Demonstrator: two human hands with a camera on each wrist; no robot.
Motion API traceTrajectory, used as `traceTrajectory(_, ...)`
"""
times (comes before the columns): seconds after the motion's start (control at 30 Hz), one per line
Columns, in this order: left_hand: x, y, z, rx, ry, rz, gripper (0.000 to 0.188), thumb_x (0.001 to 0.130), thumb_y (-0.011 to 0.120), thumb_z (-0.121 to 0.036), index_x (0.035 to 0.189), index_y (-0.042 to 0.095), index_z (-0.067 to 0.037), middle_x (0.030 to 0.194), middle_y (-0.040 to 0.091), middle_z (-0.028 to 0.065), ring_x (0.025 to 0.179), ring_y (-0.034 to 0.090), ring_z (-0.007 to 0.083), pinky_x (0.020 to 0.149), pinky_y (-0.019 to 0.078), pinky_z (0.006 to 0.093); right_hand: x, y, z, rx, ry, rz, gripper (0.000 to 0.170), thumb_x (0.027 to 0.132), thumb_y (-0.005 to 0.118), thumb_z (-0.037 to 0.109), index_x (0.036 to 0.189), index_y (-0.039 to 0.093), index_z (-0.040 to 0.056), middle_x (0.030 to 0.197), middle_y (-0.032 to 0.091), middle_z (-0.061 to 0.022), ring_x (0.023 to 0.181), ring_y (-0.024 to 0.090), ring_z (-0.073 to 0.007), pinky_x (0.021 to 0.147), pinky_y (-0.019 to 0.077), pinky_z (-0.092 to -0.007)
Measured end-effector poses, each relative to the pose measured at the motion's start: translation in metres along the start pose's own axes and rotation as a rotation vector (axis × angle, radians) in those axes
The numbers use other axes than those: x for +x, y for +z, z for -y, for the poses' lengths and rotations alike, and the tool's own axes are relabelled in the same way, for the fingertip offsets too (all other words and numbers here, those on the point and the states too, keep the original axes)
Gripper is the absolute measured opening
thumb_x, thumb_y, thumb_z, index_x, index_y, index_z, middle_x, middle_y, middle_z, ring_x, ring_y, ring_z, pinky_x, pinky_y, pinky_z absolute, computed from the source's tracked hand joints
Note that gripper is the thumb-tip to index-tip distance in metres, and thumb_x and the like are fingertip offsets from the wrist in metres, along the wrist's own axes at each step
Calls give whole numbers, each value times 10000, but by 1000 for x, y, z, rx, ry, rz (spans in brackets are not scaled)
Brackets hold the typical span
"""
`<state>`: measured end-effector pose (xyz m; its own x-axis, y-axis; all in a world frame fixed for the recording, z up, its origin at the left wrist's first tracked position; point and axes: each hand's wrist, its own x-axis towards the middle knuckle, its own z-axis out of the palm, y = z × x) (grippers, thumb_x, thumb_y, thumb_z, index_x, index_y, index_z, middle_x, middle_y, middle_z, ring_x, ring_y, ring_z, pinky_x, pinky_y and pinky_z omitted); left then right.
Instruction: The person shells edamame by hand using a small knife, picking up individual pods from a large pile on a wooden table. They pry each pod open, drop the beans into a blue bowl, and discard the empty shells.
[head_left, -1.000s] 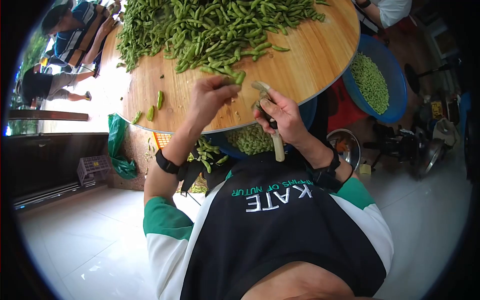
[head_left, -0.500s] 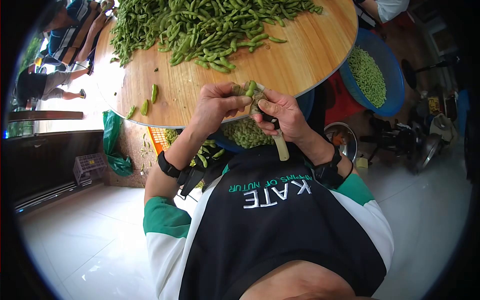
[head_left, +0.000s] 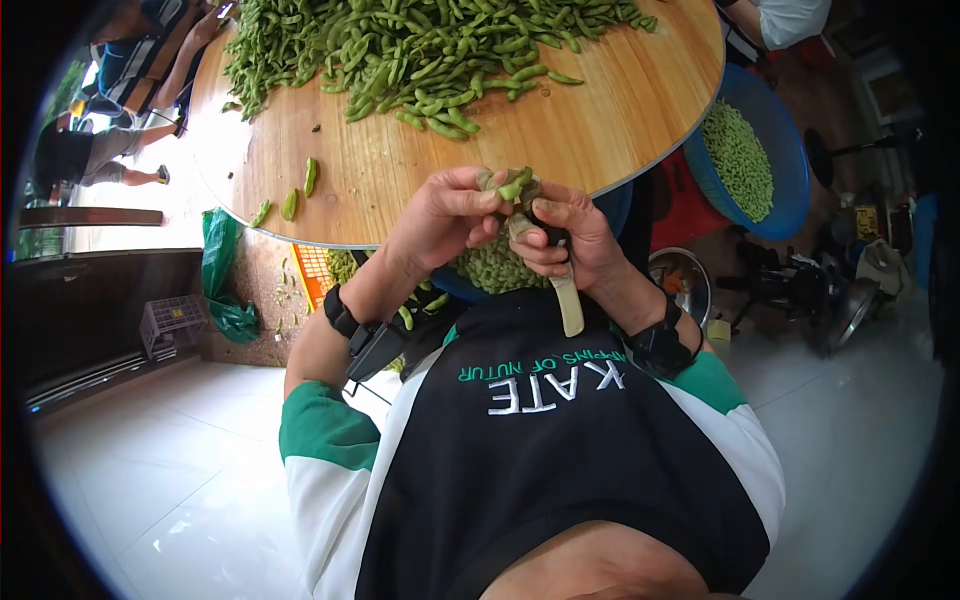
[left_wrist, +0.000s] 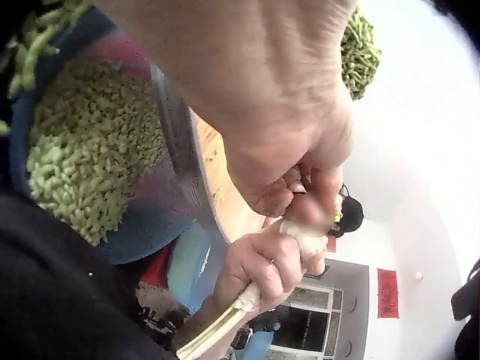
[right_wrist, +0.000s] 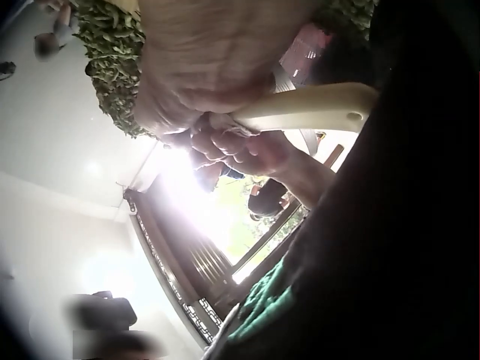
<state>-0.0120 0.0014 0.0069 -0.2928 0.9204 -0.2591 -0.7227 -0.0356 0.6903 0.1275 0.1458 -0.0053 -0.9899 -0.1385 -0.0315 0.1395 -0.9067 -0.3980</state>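
In the head view my left hand (head_left: pixel 448 212) pinches a green pod (head_left: pixel 515 187) between thumb and fingers, just over the round table's near edge. Beside it, my right hand (head_left: pixel 575 238) curls round a tool with a pale handle (head_left: pixel 569 303) pointing down toward the shirt; its working end is hidden among the fingers. The fingertips of both hands meet around the pod. In the left wrist view pale wrapping (left_wrist: pixel 304 237) covers a digit of the right hand (left_wrist: pixel 262 266). The pale handle (right_wrist: pixel 315 109) also shows in the right wrist view.
A large heap of pods (head_left: pixel 420 60) covers the far part of the wooden table (head_left: pixel 620 120); several loose pods lie at its left. Shelled beans fill a blue basin (head_left: pixel 795 180) at right and another below the hands. An orange basket (head_left: pixel 312 270) stands below left.
A second ago my left hand held a pod apart from the right hand, nearer the heap. It has come in against the right hand, and the pod now lies tilted between the fingertips.
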Motion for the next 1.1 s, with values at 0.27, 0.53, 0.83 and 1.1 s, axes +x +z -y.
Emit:
traceTrajectory(0.27, -7, 19, 7, 1649, 923, -211, 166, 803, 669, -75, 910, 574, 9, 703, 545, 85, 560, 565, 226, 486, 456, 359, -1, -3, -5, 30, -1, -188, 217, 964, 494, 183, 1141, 556, 75, 766, 538, -48, 506, 379, -66, 385, 326, -172)
traceTrajectory(0.53, -6, 15, 5, 1273, 715, -281, 125, 861, 644, -113, 845, 606, 4, 672, 571, 84, 534, 534, 165, 485, 438, 286, 1, 4, -13, 10, -75, -146, 282, 962, 501, 159, 1231, 538, 82, 794, 561, -58, 520, 402, -69, 402, 343, -176)
traceTrajectory(0.83, -3, 5, 20, 469, 367, -215, 154, 889, 613, -59, 1026, 590, 8, 779, 631, 32, 650, 576, 69, 524, 440, 197, -4, 8, -12, -1034, -359, -246, 388, 965, 475, 72, 1351, 466, 36, 759, 581, -12, 532, 416, -23, 467, 328, -164)
traceTrajectory(1.1, -5, 24, 17, 499, 461, -267, 222, 843, 648, 12, 1060, 601, 8, 827, 655, 29, 718, 585, 68, 612, 455, 198, -12, 0, -4, -733, -222, -306, 450, 976, 481, 153, 1397, 378, 34, 767, 567, -20, 509, 406, -27, 448, 338, -166)
